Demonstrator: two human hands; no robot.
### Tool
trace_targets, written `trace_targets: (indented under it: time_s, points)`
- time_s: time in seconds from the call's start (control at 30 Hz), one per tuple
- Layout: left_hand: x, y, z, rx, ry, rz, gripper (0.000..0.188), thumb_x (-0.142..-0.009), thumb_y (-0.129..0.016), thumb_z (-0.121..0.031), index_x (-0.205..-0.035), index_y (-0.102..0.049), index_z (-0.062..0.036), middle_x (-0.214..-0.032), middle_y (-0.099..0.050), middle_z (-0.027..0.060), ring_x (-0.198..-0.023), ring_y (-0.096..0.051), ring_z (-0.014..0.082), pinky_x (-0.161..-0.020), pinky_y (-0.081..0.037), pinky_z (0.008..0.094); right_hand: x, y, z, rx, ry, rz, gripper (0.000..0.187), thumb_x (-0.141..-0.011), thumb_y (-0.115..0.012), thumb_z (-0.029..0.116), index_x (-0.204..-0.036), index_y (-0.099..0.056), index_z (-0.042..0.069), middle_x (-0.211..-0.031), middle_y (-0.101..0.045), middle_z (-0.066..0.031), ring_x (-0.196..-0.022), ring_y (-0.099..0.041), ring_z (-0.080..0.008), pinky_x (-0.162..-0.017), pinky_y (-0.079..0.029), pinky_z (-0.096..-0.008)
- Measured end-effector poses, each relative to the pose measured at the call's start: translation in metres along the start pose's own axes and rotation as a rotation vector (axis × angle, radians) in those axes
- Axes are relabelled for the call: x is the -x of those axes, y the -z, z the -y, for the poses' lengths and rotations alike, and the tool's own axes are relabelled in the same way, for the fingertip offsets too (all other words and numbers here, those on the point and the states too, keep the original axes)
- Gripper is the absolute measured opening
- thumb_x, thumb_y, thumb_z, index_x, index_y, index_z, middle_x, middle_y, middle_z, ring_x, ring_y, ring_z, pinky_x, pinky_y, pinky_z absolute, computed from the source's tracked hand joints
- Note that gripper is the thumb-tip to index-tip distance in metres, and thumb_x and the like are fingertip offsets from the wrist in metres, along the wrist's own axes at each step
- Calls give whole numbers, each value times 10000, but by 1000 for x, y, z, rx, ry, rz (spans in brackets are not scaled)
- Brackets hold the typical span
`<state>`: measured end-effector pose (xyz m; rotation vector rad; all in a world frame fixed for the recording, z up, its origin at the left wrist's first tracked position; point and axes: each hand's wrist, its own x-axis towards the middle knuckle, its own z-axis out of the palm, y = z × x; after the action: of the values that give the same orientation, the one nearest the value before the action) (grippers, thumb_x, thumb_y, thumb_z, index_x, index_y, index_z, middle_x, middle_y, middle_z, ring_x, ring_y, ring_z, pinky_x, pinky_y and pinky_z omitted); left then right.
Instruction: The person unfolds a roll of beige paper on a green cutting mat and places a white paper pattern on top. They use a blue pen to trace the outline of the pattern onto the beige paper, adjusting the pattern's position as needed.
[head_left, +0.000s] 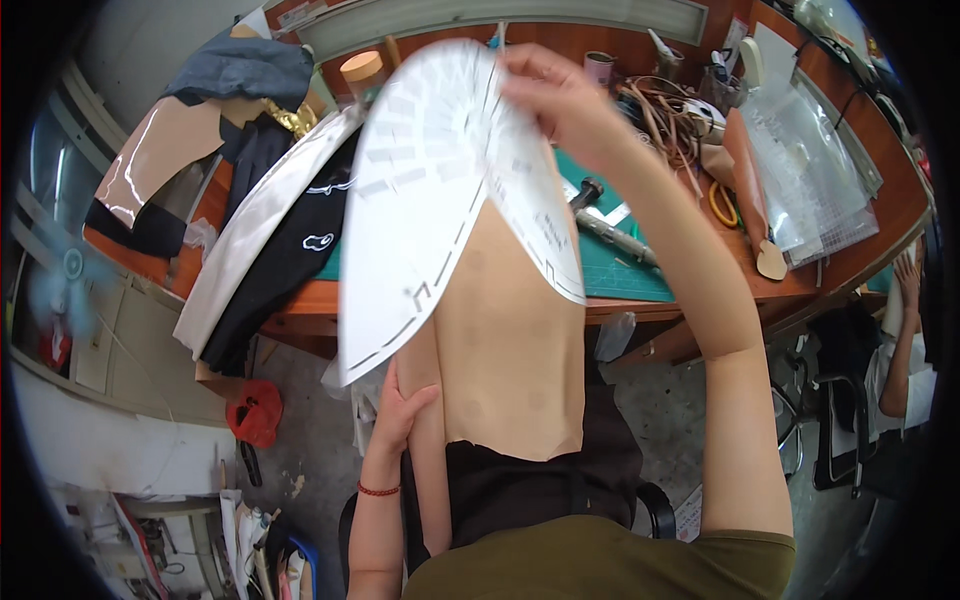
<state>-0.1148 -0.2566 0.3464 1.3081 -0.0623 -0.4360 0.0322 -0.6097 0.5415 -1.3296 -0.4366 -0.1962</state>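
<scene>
My right hand (553,95) is raised over the desk, its fingers pinching the top edge of a white paper pattern (400,215). Curved and notched, the pattern carries black dashed lines and printed grey blocks. Beneath it hangs a tan leather sheet (512,350), its lower edge uneven and reaching over my lap. Lower left, my left hand (403,408) grips the leather's left side, thumb in front and the other fingers hidden behind. The paper covers the upper part of the leather, so I cannot tell whether my right hand also holds the leather there.
Behind lie a green cutting mat (630,275), a hammer-like metal tool (615,235), leather cords (665,130) and clear plastic sheets (805,160). Black and white fabrics (285,230) drape over the desk's left edge. A red bin (254,412) stands below; another person's arm (903,340) shows far right.
</scene>
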Motion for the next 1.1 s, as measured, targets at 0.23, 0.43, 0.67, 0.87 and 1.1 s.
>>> trace_targets:
  time_s: [0.23,0.43,0.67,0.87,1.1]
  points:
    - [12,9,11,7,-41,-56,648,-856,-745,-52,-1439,-463,-33,-1281,-608,73,-1146,-611,162,-979,-515,310,23,31,-142,891,-262,9,265,-900,-672,118,-1149,-669,26,-978,-727,-183,-905,-713,-270,-797,-549,-346]
    - [13,16,14,-4,-20,-72,577,-861,-755,-87,-1378,-508,-19,-1229,-628,67,-1102,-618,145,-952,-513,293,30,25,-139,751,-284,-13,275,-908,-656,116,-1164,-661,15,-985,-731,-160,-875,-714,-246,-787,-552,-351]
    - [16,25,4,26,168,-76,514,-877,-749,-141,-1320,-541,17,-1133,-673,82,-994,-669,153,-878,-557,301,37,27,-132,661,-141,-97,221,-940,-660,67,-1151,-638,5,-920,-676,-44,-819,-628,-97,-719,-505,-255]
    - [-3,17,-66,108,-148,-209,443,-922,-709,-212,-1270,-595,36,-1117,-699,108,-987,-706,200,-869,-585,337,32,-4,-64,-26,47,-401,182,-968,-669,82,-1111,-566,39,-949,-686,-27,-824,-628,-78,-732,-505,-239]
    - [-66,9,-40,336,8,-266,525,-976,-625,-323,-1313,-575,75,-1218,-701,175,-1066,-710,259,-965,-576,385,64,-30,-78,-175,-327,-285,345,-950,-709,85,-1194,-466,102,-1074,-686,-63,-926,-675,-130,-791,-558,-306]
